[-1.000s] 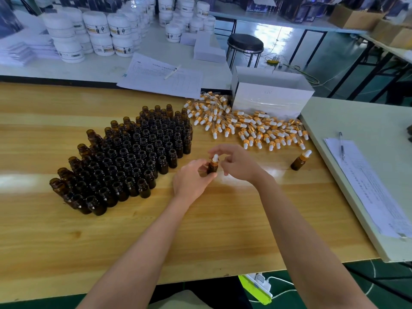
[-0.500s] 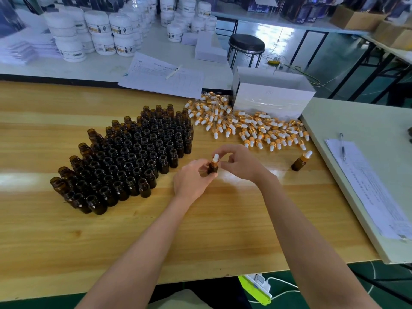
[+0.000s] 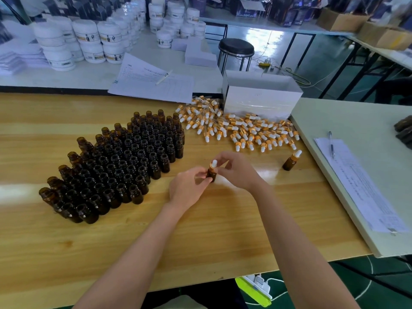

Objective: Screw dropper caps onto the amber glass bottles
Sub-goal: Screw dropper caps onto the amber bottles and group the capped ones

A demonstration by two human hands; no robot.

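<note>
A person is holding one small amber bottle [image 3: 211,174] just above the middle of a wooden table [image 3: 66,241], between both hands. The left hand [image 3: 187,188] is wrapping its curled fingers and thumb around the brown body of the bottle. The right hand [image 3: 238,170] is pinching the dropper cap [image 3: 214,163] that is sitting on the bottle's neck, and the cap's white rubber tip is poking up between the fingers. I cannot tell if the cap is all the way tight. At about 9 o'clock from the hands, a big crowd of open bottles [image 3: 124,161] is standing upright, packed close together in rows. At about 1 o'clock from the hands, a pile of loose dropper caps [image 3: 240,128] with gold rings and white tips is lying spread on the wood. Right behind that pile, at 12 o'clock, a white box [image 3: 260,101] is sitting with its top open. At 3 o'clock from the hands, one capped bottle [image 3: 289,162] is standing alone, close to the edge of a pale table [image 3: 356,121]. On that pale table a paper sheet [image 3: 361,188] is lying with a pen [image 3: 331,143] on it. Far off at 11 o'clock, many white jars [image 3: 89,39] are stacked on another table, and a black stool [image 3: 236,47] is standing at 12 o'clock behind the box.
</note>
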